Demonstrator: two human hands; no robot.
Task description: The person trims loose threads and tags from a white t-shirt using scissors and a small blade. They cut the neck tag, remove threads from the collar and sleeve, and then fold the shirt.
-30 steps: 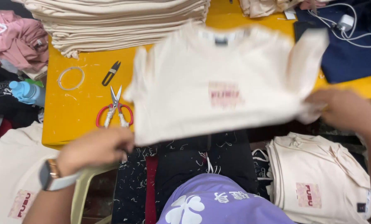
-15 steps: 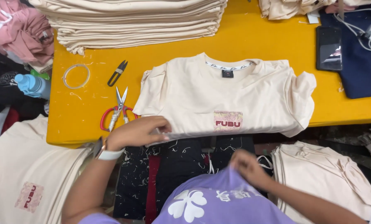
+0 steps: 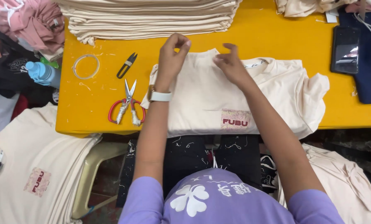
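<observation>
A cream T-shirt (image 3: 202,99) lies flat on the yellow table (image 3: 272,39), its small red print patch near the front edge. My left hand (image 3: 172,56), with a white watch on the wrist, hovers over the shirt's upper left edge. Its fingertips are pinched together, and nothing shows between them. My right hand (image 3: 232,65) rests on the cloth just left of the collar (image 3: 256,63) with the fingers loosely apart. The shirt's right sleeve (image 3: 314,89) is rumpled.
Red-handled scissors (image 3: 126,108), a black thread snip (image 3: 126,65) and a clear tape ring (image 3: 86,66) lie left of the shirt. A tall stack of folded cream shirts (image 3: 152,18) fills the back. A dark phone (image 3: 345,49) lies at right. More shirts are piled at lower left (image 3: 32,166) and lower right (image 3: 343,182).
The shirt was held up in the air, then laid flat on the table. Both hands have moved from its lower edge up to the collar area.
</observation>
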